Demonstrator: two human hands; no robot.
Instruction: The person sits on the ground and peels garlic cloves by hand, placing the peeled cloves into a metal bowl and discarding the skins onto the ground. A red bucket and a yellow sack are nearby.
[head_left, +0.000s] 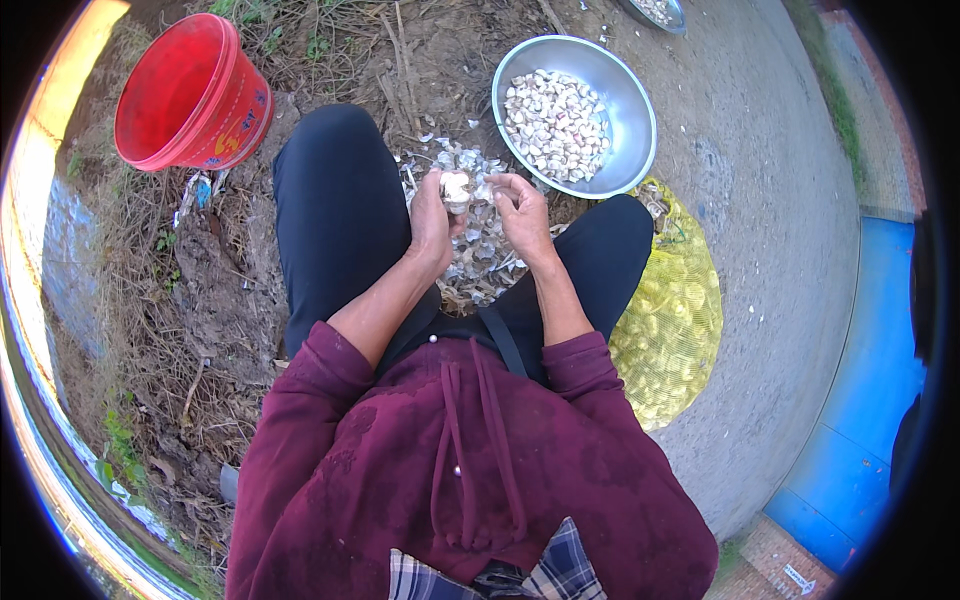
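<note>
Between my knees, my left hand (433, 229) grips a pale, partly opened garlic bulb (454, 187). My right hand (523, 217) hovers just to its right, thumb and fingers bent towards the bulb. Whether a shred of skin sits between those fingertips is unclear against the pale litter behind. Below both hands, papery garlic skins (480, 251) cover the ground. A steel basin (630, 139) beyond my right knee holds many loose garlic cloves (555, 124), heaped towards its left side.
Beside my right thigh lies a yellow mesh bag (667, 330) full of garlic. A red plastic bucket (232, 124) stands at the upper left on rough soil with dry stalks. Part of a second metal basin (673, 22) shows at the top. Concrete paving (765, 187) runs along the right.
</note>
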